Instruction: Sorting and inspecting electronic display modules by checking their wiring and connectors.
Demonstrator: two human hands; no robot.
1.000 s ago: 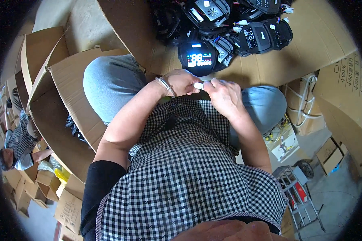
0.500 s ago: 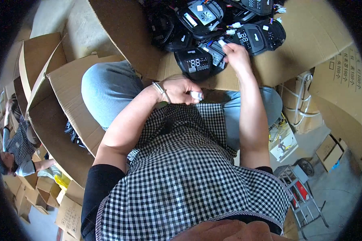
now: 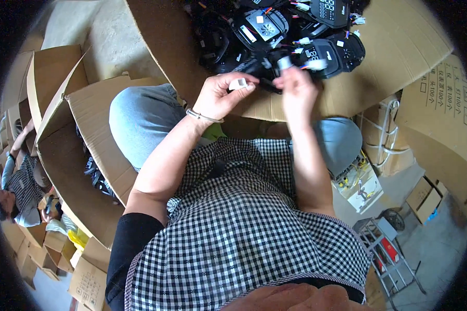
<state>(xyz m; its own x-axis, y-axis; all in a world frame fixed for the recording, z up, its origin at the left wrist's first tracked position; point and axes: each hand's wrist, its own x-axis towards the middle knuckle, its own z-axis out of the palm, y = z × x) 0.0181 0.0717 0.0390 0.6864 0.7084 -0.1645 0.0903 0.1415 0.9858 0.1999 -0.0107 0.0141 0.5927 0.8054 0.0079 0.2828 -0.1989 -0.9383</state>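
Observation:
My left hand (image 3: pixel 218 98) is closed, pinching a small white hollow plastic piece (image 3: pixel 237 83) between thumb and fingers. My right hand (image 3: pixel 298 93) is at the near side of the pile, its fingers curled and smeared by motion; what they grip cannot be made out. Just beyond its fingertips is a blurred whitish piece (image 3: pixel 284 63). A white plug with coloured wires (image 3: pixel 315 65) shows beside that hand. Between my hands is a blurred dark unit, partly hidden. Several black display units (image 3: pixel 327 54) with wires and white plugs lie heaped on the cardboard (image 3: pixel 379 72) in front of me.
Open cardboard boxes (image 3: pixel 101 135) stand at my left, one with dark units inside. Another person (image 3: pixel 23 171) works at the far left. A metal hand trolley (image 3: pixel 389 249) and a strapped carton (image 3: pixel 392 129) stand at the right.
My left hand has moved up and away from my lap with the white piece. The right hand has come slightly nearer and blurred. The nearest display unit no longer shows its lit face.

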